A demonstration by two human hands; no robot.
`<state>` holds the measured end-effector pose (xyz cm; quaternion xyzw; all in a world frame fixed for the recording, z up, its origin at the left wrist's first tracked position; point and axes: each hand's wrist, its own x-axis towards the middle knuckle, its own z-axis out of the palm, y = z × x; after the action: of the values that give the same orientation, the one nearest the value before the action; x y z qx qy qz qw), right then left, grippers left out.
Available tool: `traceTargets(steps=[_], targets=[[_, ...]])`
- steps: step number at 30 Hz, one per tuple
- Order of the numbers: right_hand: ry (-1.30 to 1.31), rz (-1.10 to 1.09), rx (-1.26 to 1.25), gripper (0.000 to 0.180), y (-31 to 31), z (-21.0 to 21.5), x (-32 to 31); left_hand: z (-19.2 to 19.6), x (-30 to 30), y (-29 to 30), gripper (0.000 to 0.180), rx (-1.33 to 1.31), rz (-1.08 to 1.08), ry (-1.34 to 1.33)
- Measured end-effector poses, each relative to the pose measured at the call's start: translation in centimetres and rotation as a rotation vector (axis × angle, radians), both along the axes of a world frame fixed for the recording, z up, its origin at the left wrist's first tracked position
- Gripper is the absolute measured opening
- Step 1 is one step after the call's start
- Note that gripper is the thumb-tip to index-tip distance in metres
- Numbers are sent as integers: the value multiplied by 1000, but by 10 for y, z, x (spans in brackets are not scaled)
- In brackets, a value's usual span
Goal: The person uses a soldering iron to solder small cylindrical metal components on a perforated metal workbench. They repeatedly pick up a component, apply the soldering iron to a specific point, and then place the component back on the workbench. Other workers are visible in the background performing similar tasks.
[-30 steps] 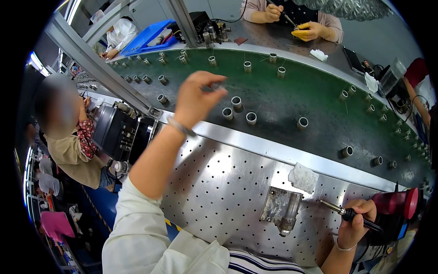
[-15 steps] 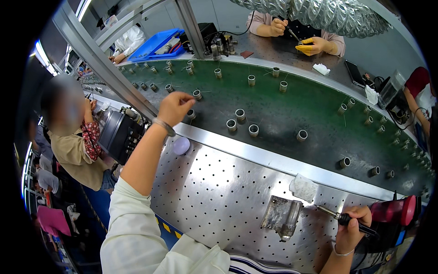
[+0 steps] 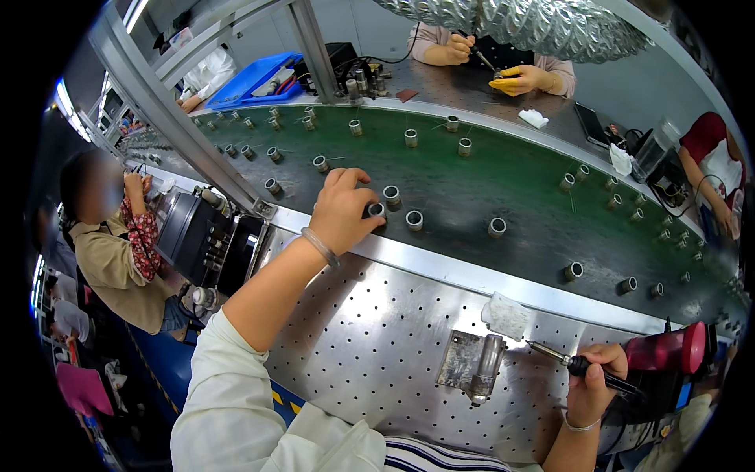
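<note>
My left hand (image 3: 344,208) reaches over the rail onto the dark green conveyor belt (image 3: 464,189). Its thumb and fingers close around a small metal cylinder (image 3: 377,211) that stands upright there. Two more open-topped cylinders stand just beside it, one farther (image 3: 392,195) and one to the right (image 3: 414,221). In my right hand (image 3: 594,383) is a soldering iron (image 3: 578,365), its tip pointing left above the perforated metal worktop (image 3: 377,330). Left of the tip lie a crumpled white pad (image 3: 506,316) and a metal plate with a tube-shaped holder (image 3: 472,366).
A red-and-black soldering station (image 3: 668,350) stands at the right. An aluminium post (image 3: 181,118) rises at the left, near a black machine (image 3: 193,236) and a seated person. Across the belt, a co-worker's gloved hand (image 3: 523,80) works under a silver duct (image 3: 519,27).
My left hand has moved right and lowered onto a cylinder, its fingers closing round it. My right hand still holds the soldering iron. The whole view has shifted slightly.
</note>
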<state>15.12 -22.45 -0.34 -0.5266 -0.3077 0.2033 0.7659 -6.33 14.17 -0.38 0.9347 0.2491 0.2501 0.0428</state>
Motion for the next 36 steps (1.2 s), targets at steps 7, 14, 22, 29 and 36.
traceTargets(steps=[7,14,22,29,36], targets=[[29,45,37,26,-1,5,-1,38,30,-67,22,-971,-363,-56],[-4,153,64,21,-1,3,2,29,66,-108,29,-1552,-641,98],[-4,200,116,19,-2,4,3,25,67,-124,92,-1762,-783,8],[-29,259,91,19,-4,4,1,25,61,-146,76,-2042,-526,92],[-157,254,67,23,-3,2,1,20,64,-149,64,-2076,-500,45]])
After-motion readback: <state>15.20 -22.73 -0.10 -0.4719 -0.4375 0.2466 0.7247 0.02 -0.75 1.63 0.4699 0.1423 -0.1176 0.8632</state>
